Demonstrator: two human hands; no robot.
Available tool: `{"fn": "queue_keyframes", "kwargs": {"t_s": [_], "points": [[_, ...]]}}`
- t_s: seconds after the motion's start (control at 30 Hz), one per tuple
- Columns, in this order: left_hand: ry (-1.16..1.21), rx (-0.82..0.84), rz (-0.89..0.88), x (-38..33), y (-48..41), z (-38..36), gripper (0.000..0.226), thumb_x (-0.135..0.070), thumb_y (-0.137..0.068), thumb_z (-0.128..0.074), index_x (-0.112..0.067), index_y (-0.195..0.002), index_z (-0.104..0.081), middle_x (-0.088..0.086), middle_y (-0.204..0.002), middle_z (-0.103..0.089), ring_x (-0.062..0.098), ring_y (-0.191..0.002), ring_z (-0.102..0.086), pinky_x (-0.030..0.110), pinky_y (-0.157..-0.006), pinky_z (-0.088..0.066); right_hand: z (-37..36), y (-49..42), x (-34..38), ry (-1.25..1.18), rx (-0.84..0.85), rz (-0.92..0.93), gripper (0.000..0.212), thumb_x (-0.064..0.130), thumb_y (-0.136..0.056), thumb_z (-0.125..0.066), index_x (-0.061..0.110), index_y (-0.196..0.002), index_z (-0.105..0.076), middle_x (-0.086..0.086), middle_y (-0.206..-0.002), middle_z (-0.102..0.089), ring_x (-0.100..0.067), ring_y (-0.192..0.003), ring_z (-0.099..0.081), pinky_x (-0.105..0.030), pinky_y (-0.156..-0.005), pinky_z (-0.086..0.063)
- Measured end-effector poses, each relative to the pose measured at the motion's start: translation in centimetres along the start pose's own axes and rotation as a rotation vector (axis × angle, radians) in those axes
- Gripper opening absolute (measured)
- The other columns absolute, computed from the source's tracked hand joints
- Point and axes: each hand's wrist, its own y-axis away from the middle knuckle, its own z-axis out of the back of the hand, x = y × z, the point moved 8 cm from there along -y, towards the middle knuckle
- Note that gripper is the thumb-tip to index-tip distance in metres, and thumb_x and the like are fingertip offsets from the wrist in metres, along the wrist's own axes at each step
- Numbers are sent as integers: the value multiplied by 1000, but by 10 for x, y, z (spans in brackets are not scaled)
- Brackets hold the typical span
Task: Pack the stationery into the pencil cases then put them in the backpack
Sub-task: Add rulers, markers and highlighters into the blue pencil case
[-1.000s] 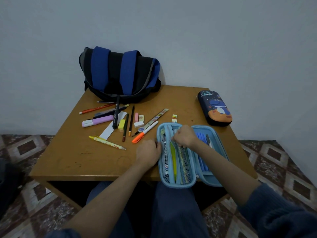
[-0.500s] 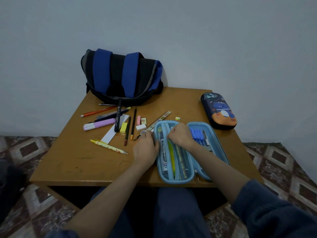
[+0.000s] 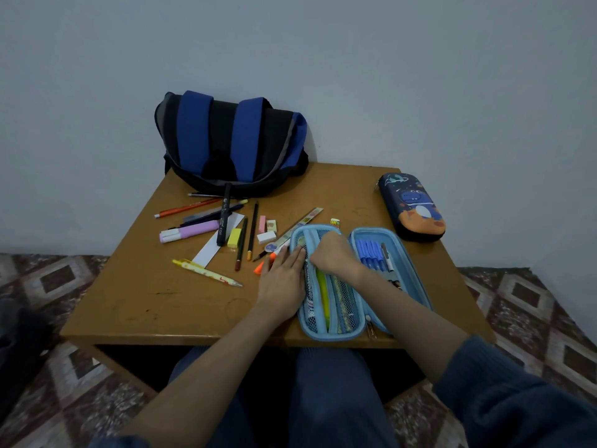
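- Setting: a room in a home, used as a study corner.
- Small wooden table (image 3: 339, 189) set against a plain painted wall (image 3: 387, 76).
- Patterned floor tiles (image 3: 58, 279), domestic in style.
- School backpack (image 3: 232, 140) and loose stationery (image 3: 190, 232) on the table.

Wooden table (image 3: 181, 299), pale blue wall (image 3: 420, 76), patterned tile floor (image 3: 533, 305)

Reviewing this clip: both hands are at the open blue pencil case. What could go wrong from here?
1. The blue pencil case lies right at the near edge of the table; the right hand, busy at its mesh pocket, could push it off.
2. The left hand rests flat over the orange marker, which might roll away unnoticed.
3. The dark pencil case sits near the table's right edge, where a forearm might knock it.
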Motion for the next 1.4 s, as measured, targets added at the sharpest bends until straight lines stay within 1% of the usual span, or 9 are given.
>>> {"fn": "queue_keyframes", "kwargs": {"t_s": [0.13, 0.53, 0.67, 0.97, 1.03, 1.1, 1.23, 1.3, 1.4], "points": [[3, 10, 3, -1, 2, 1, 52, -29, -102, -23, -19, -151, -11, -4, -158, -12, 17, -146, -2, 43, -118, -1, 9, 0, -7, -49, -106, -20, 39, 2, -81, -54, 10, -51, -32, -3, -54, -38, -14, -48, -35, -25, -41, -25], [-9, 39, 9, -1, 1, 0, 53, -30, -102, -23, -19, -151, -8, -3, -159, -10, 18, -146, -1, 45, -118, 0, 9, 4, -1, 30, -105, -24, 37, 3, -84, -53, 10, -53, -35, -3, -57, -40, -14, -48, -37, -25, -41, -27], [-24, 39, 22, -1, 2, 0, 53, -30, -102, -23, -19, -151, -7, -4, -159, -10, 18, -146, -1, 46, -117, 2, 9, 4, 3, 46, -62, -15, 40, 5, -86, -52, 12, -54, -29, -2, -57, -34, -14, -48, -31, -25, -42, -21], [-74, 62, 39, -1, 1, 1, 52, -31, -102, -21, -20, -151, -8, -5, -159, -9, 20, -146, 0, 52, -115, 5, 7, 13, 8, 58, 91, 7, 40, 5, -86, -48, 13, -53, -27, -3, -53, -30, -16, -46, -26, -26, -43, -20], [-77, 55, 39, -1, 0, 2, 52, -32, -102, -21, -20, -151, -9, -6, -158, -10, 19, -146, -1, 51, -115, 5, 2, 19, 5, 89, 145, 5, 31, 3, -84, -47, 8, -56, -35, -4, -53, -34, -16, -46, -30, -26, -42, -24], [-80, 52, 38, -1, 0, 2, 52, -32, -102, -21, -20, -151, -9, -6, -158, -11, 19, -146, -2, 51, -115, 5, -3, 25, 0, 109, 194, -10, 15, 2, -82, -50, 3, -67, -48, -6, -55, -43, -17, -47, -40, -25, -43, -31], [-76, 59, 42, -1, 1, 2, 52, -31, -102, -22, -20, -151, -10, -6, -158, -11, 20, -146, -3, 51, -115, 4, -14, 42, -10, 130, 280, -17, 28, 0, -79, -55, 8, -53, -46, -6, -51, -49, -16, -46, -47, -23, -42, -36], [-80, 61, 43, 0, 0, 2, 52, -30, -102, -21, -19, -151, -10, -5, -158, -11, 21, -146, -4, 52, -115, 4, -17, 53, -12, 161, 300, -8, 32, 0, -79, -55, 7, -49, -46, -6, -47, -48, -14, -42, -45, -21, -40, -36], [-87, 73, 41, -2, 1, 1, 52, -30, -102, -20, -19, -151, -9, -6, -158, -11, 20, -146, -4, 52, -115, 4, -22, 70, -17, 191, 299, 29, 39, -1, -78, -52, 10, -44, -37, 1, -34, -39, -11, -37, -36, -19, -35, -28]]}}
